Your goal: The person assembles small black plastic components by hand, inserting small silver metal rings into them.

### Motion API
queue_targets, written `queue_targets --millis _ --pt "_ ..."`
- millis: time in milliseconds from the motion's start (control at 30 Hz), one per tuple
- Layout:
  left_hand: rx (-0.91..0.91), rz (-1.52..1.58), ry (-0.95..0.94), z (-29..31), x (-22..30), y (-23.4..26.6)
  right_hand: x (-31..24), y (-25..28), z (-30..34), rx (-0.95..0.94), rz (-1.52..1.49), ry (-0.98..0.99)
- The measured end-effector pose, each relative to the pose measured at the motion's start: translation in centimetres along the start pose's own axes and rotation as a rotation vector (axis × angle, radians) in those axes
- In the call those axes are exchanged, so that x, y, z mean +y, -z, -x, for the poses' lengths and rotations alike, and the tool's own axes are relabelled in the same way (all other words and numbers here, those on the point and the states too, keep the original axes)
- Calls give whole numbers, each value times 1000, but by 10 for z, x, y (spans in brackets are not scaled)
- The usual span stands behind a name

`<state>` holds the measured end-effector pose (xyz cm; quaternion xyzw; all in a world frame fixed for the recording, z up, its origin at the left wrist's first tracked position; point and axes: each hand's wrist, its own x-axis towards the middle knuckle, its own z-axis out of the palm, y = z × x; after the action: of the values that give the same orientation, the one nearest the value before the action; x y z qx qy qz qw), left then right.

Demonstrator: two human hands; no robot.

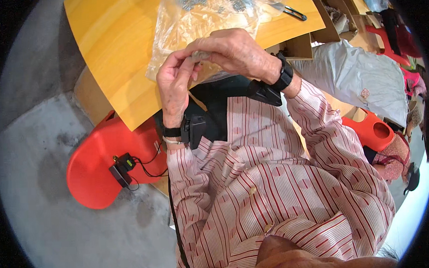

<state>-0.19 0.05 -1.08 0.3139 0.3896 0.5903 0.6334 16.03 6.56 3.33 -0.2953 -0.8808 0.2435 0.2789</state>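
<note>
Both my hands meet over the near edge of a yellow wooden table, pinching a small greyish piece (201,55) whose kind I cannot make out. My left hand (174,86) holds it with thumb and fingers closed. From the right, my right hand (233,49) reaches over and grips the same piece; its fingertips are partly hidden. Beneath and beyond the hands a clear plastic bag (166,39) lies spread on the table. Small grey-blue bits (194,0) rest on it at the far side.
A black-handled cutter (294,13) lies on the table (122,57) at the far right. Open cardboard boxes (326,31) and a big white sack (354,77) stand to the right. At the left is a red plastic stool (90,169) with a small black device (122,169) and cables on it.
</note>
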Motion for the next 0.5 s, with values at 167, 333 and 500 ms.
queue_targets --millis 167,333,500 --pt "16 -46 -10 3 2 1 3 18 4 -16 126 -95" --pt "68 -84 -7 2 6 -3 25 39 6 137 342 119" --pt "40 -115 7 1 7 -11 38 45 -3 396 18 447"
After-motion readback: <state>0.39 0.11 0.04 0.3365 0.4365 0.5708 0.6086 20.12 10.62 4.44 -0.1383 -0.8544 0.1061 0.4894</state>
